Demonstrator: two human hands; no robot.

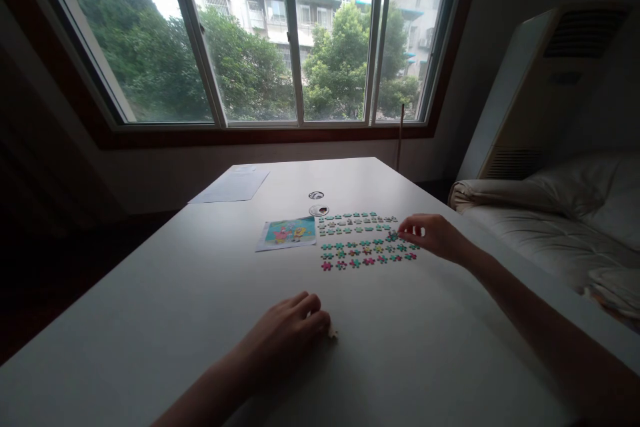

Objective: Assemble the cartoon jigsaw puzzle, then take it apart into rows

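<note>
Several small coloured puzzle pieces (365,243) lie spread in rows on the white table (150,320). My right hand (434,235) reaches to the right end of the rows, its fingertips pinched on a teal piece (393,236). My left hand (287,333) rests near the front of the table with fingers curled over a small pale piece (332,331) that peeks out at its fingertips. A cartoon reference picture (288,233) lies flat just left of the pieces.
A sheet of paper (231,185) lies at the table's far left. A small round lid (319,210) and a cable hole (316,195) sit behind the pieces. A sofa with cushions (550,213) stands to the right. Large windows (280,33) face trees.
</note>
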